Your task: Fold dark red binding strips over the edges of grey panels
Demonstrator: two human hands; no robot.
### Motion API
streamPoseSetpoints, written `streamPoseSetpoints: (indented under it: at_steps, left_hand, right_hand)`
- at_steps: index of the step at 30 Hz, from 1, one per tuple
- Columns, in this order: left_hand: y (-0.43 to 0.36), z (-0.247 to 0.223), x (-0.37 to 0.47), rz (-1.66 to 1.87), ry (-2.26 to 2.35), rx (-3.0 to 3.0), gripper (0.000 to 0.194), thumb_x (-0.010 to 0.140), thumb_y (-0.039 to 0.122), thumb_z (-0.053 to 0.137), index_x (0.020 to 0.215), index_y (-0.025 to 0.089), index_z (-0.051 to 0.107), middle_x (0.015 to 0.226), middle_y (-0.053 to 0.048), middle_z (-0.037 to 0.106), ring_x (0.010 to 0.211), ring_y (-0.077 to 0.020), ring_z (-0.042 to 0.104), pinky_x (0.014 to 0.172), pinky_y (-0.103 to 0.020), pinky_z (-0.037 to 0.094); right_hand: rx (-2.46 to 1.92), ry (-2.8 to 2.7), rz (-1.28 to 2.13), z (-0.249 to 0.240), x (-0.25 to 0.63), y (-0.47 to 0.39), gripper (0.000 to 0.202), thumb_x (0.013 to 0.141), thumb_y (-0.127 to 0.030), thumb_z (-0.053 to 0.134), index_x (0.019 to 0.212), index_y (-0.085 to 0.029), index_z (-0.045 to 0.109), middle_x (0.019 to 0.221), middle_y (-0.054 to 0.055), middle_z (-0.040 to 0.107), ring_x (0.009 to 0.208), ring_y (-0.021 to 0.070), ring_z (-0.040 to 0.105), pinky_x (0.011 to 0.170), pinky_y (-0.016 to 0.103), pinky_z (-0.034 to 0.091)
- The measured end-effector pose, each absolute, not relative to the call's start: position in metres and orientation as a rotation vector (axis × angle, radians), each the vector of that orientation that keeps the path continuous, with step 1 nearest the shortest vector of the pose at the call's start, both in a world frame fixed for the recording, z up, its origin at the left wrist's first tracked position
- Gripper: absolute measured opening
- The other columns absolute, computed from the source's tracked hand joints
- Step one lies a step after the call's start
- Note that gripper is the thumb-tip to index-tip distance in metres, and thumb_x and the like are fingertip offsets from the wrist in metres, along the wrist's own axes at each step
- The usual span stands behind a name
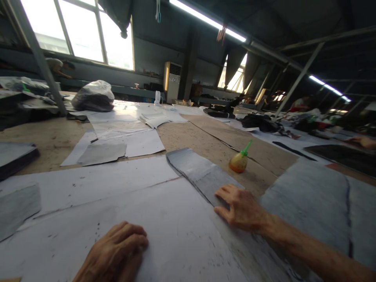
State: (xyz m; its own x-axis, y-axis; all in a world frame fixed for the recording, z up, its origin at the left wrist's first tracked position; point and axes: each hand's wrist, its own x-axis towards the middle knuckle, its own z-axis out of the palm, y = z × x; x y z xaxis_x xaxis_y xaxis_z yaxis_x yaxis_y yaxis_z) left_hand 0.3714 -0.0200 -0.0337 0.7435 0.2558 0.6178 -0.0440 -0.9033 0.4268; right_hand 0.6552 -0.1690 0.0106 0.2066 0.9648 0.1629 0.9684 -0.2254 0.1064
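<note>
Loosely curled, with its fingers together, my left hand [116,250] rests on the white paper [152,227] at the bottom; nothing shows in it. My right hand [239,205] lies on the near end of a stack of grey sheets [199,170]. Its fingers are on top, and the thumb is apart from them by the stack's lower edge. Past that hand stands a small bottle [238,161] of amber liquid with a green nozzle.
A large grey sheet [311,203] covers the right side. Cut grey pieces [102,152] and a dark-edged stack [17,156] lie left. Farther back are a filled plastic bag [94,96], a metal post [39,55] and dark material [260,122]. Another person's hand [364,141] shows at far right.
</note>
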Motion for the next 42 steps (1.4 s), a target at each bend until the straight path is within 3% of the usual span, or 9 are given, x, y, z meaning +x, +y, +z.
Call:
streamPoseSetpoints:
  at_steps: [3,9,13,18,21,26,31,38,42]
  left_hand:
    - [-0.02,-0.037,0.368,0.889,0.115,2.613,0.012,0.081,0.017,0.047,0.092,0.022,0.051,0.09,-0.001,0.058,0.083,-0.0116,0.055,0.073,-0.019,0.046]
    - [-0.025,-0.039,0.363,0.882,0.071,2.683,0.024,0.084,0.017,0.041,0.106,0.025,0.046,0.102,-0.001,0.057,0.095,-0.0139,0.053,0.084,-0.027,0.043]
    - [-0.028,-0.034,0.381,0.763,0.084,2.773,0.028,0.086,0.018,0.04,0.113,0.025,0.043,0.108,-0.001,0.057,0.096,-0.0145,0.052,0.083,-0.028,0.043]
    - [-0.048,-0.02,0.449,0.604,0.006,2.903,0.037,0.089,0.023,0.037,0.126,0.026,0.034,0.126,0.0,0.048,0.102,-0.0183,0.049,0.087,-0.037,0.041]
    - [-0.059,-0.018,0.493,0.601,0.02,2.914,0.035,0.088,0.025,0.038,0.123,0.024,0.039,0.128,0.0,0.046,0.1,-0.019,0.048,0.085,-0.037,0.04]
    - [-0.061,-0.026,0.531,0.678,0.271,2.908,0.029,0.088,0.024,0.035,0.111,0.015,0.05,0.116,-0.008,0.053,0.096,-0.0237,0.048,0.08,-0.042,0.038]
    - [-0.058,-0.027,0.532,0.663,0.334,2.907,0.024,0.087,0.023,0.037,0.097,0.017,0.058,0.102,-0.006,0.058,0.088,-0.0213,0.049,0.077,-0.039,0.038]
    - [-0.056,-0.029,0.53,0.694,0.309,2.883,0.024,0.087,0.023,0.038,0.098,0.019,0.059,0.103,-0.004,0.058,0.089,-0.0203,0.048,0.078,-0.038,0.037]
    - [-0.055,-0.032,0.531,0.77,0.299,2.869,0.026,0.086,0.024,0.041,0.107,0.016,0.055,0.114,-0.007,0.053,0.098,-0.0219,0.045,0.083,-0.039,0.036]
  right_hand:
    - [-2.37,-2.04,-0.241,-0.001,0.655,-0.174,0.012,0.076,-0.014,0.049,0.075,-0.011,0.061,0.081,0.011,0.059,0.08,0.0214,0.053,0.069,0.03,0.04]
    - [-2.241,-2.093,-0.039,0.002,0.669,-0.172,0.039,0.063,0.002,0.045,0.097,-0.008,0.061,0.09,0.012,0.061,0.086,0.0202,0.054,0.074,0.028,0.039]
    - [-2.229,-1.895,0.103,0.009,0.681,-0.175,0.022,0.077,-0.012,0.046,0.089,-0.016,0.065,0.087,0.005,0.064,0.081,0.0155,0.057,0.074,0.024,0.04]
    - [-2.34,-1.42,0.151,0.006,0.684,-0.177,0.023,0.083,-0.027,0.042,0.083,-0.015,0.062,0.064,0.0,0.058,0.057,0.0127,0.052,0.055,0.024,0.038]
    - [-2.341,-1.287,0.179,0.004,0.683,-0.178,0.021,0.08,-0.027,0.042,0.076,-0.016,0.06,0.057,-0.001,0.053,0.052,0.0121,0.048,0.05,0.022,0.034]
    - [-2.276,-1.271,0.204,0.003,0.683,-0.179,0.019,0.077,-0.025,0.041,0.07,-0.019,0.058,0.054,-0.002,0.052,0.052,0.0119,0.047,0.048,0.021,0.032]
    - [-2.145,-1.464,0.278,0.002,0.687,-0.181,0.024,0.079,-0.026,0.042,0.062,-0.018,0.058,0.069,0.0,0.06,0.065,0.0129,0.054,0.062,0.022,0.04]
    - [-2.21,-1.321,0.097,-0.009,0.692,-0.178,0.027,0.08,-0.023,0.039,0.057,-0.017,0.051,0.061,0.001,0.056,0.057,0.0138,0.052,0.05,0.022,0.037]
    - [-2.224,-1.331,-0.051,-0.014,0.69,-0.184,0.027,0.085,-0.02,0.033,0.066,-0.017,0.053,0.073,0.004,0.059,0.069,0.014,0.055,0.065,0.023,0.041]
